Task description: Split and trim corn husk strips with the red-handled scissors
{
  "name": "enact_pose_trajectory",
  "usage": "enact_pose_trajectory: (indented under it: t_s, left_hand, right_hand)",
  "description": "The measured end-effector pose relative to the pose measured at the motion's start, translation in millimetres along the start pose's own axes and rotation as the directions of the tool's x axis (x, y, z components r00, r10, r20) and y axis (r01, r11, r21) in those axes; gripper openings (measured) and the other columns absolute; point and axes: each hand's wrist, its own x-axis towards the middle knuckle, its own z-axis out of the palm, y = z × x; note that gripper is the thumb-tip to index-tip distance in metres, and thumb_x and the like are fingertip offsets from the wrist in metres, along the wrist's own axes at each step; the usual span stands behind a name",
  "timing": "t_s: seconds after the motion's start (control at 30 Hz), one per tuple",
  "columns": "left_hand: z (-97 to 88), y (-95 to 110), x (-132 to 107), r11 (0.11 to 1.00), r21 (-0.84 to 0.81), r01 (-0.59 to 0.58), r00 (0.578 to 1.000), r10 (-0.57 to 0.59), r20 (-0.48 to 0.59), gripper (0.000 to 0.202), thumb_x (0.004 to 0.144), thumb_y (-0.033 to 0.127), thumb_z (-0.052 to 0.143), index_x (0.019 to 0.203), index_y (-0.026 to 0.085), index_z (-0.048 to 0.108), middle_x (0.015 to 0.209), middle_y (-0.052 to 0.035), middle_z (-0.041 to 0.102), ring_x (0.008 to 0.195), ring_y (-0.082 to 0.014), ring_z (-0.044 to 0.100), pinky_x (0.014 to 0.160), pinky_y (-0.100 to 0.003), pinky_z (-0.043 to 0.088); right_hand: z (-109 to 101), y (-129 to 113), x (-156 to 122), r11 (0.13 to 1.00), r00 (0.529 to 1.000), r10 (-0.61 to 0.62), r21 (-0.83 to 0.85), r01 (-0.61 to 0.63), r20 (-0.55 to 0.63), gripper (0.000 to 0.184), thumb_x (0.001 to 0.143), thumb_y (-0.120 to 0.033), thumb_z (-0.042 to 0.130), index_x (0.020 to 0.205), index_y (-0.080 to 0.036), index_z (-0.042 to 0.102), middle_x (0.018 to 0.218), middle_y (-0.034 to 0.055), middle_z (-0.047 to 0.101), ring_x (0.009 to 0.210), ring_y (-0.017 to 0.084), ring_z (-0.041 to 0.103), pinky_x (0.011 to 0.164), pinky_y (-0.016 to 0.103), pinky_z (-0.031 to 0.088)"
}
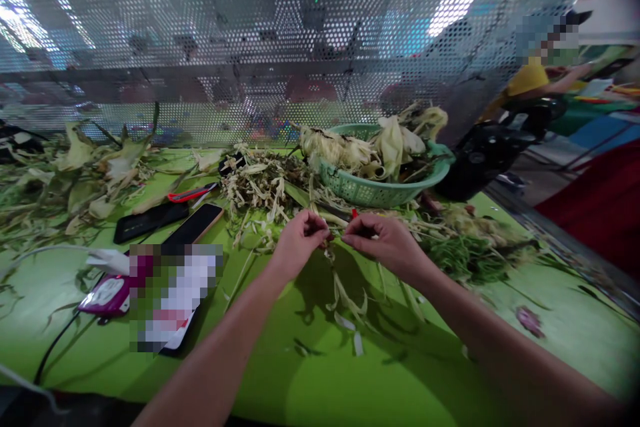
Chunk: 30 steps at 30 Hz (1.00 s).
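At the middle of the green table, my left hand (305, 239) is closed in a pinch on a pale husk strip (338, 283), whose thin ends dangle below the fingers. Just to its right, my right hand (376, 240) is also closed, thumb and fingertips together near the strip's upper end. What it pinches is too small to make out. Behind both hands lies a heap of short husk shreds (265, 183). A green plastic basket (385, 195) holding dry corn husks (395, 147) stands beyond my right hand. Small scraps (357, 343) lie below my hands.
Phones (194, 228) and a purple power strip (106, 295) with cables lie at left, near red-handled scissors (187, 194). Large husks (80, 180) cover the far left. Green strands (463, 257) lie at right. A perforated metal panel (240, 47) closes the back. A person (530, 80) is beyond it.
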Motion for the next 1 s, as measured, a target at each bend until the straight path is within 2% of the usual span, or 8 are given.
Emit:
enact_pose_trajectory:
  t_s: [0.13, 0.27, 0.57, 0.73, 0.9, 1.0]
  left_hand:
    - [2.5, -4, 0, 0.999, 0.030, -0.010, 1.000, 0.010, -0.008, 0.014, 0.071, 0.011, 0.064, 0.076, 0.016, 0.051, 0.068, 0.0019, 0.055, 0.062, -0.0098, 0.054, 0.062, -0.025, 0.044]
    - [5.3, -4, -1, 0.997, 0.073, -0.003, 1.000, 0.002, 0.023, 0.012, 0.069, 0.007, 0.060, 0.075, 0.015, 0.054, 0.069, 0.0005, 0.058, 0.062, -0.0097, 0.055, 0.061, -0.024, 0.044]
    - [9.6, -8, -1, 0.987, 0.157, -0.046, 0.998, 0.040, 0.040, 0.009, 0.068, 0.016, 0.065, 0.077, 0.015, 0.061, 0.073, -0.0017, 0.063, 0.067, -0.0123, 0.057, 0.065, -0.025, 0.044]
    - [10.4, -6, -3, 0.970, 0.230, -0.075, 0.997, 0.069, 0.031, 0.007, 0.069, 0.016, 0.064, 0.075, 0.015, 0.062, 0.071, -0.0019, 0.063, 0.064, -0.0124, 0.055, 0.062, -0.025, 0.042]
    - [8.5, -5, -3, 0.997, 0.077, -0.021, 0.996, 0.014, 0.088, 0.007, 0.070, 0.012, 0.060, 0.076, 0.015, 0.060, 0.072, -0.0022, 0.064, 0.068, -0.0126, 0.058, 0.067, -0.026, 0.044]
    - [7.4, -4, -3, 1.000, 0.024, 0.000, 0.996, -0.002, 0.090, 0.008, 0.070, 0.012, 0.061, 0.077, 0.015, 0.059, 0.073, -0.0022, 0.063, 0.070, -0.0128, 0.058, 0.070, -0.027, 0.045]
  right_hand:
    - [5, -4, -5, 0.994, 0.997, -0.076, -0.085, 0.074, -0.023, 0.018, 0.080, -0.034, 0.062, 0.072, -0.018, 0.063, 0.067, 0.0010, 0.060, 0.063, 0.014, 0.051, 0.057, 0.025, 0.037]
    - [8, -4, -5, 0.985, 0.993, -0.106, -0.139, 0.099, -0.050, 0.015, 0.081, -0.032, 0.061, 0.074, -0.019, 0.063, 0.069, 0.0004, 0.062, 0.064, 0.014, 0.052, 0.059, 0.026, 0.038]
    - [13, -3, -6, 0.985, 0.991, -0.115, -0.138, 0.104, -0.072, 0.009, 0.081, -0.026, 0.059, 0.076, -0.019, 0.063, 0.069, 0.0003, 0.063, 0.064, 0.014, 0.054, 0.060, 0.026, 0.039]
    - [11, -8, -8, 0.970, 0.981, -0.173, -0.186, 0.155, -0.084, 0.011, 0.082, -0.028, 0.059, 0.076, -0.020, 0.064, 0.072, 0.0018, 0.065, 0.066, 0.016, 0.056, 0.063, 0.028, 0.041]
    - [1, -10, -5, 0.967, 0.971, -0.200, -0.184, 0.174, -0.132, 0.014, 0.084, -0.028, 0.057, 0.090, -0.022, 0.069, 0.085, 0.0045, 0.069, 0.073, 0.018, 0.060, 0.068, 0.030, 0.044]
    - [-1, -6, -3, 0.951, 0.971, -0.227, -0.233, 0.204, -0.072, 0.017, 0.083, -0.024, 0.058, 0.094, -0.024, 0.071, 0.086, 0.0042, 0.069, 0.075, 0.018, 0.061, 0.069, 0.030, 0.045]
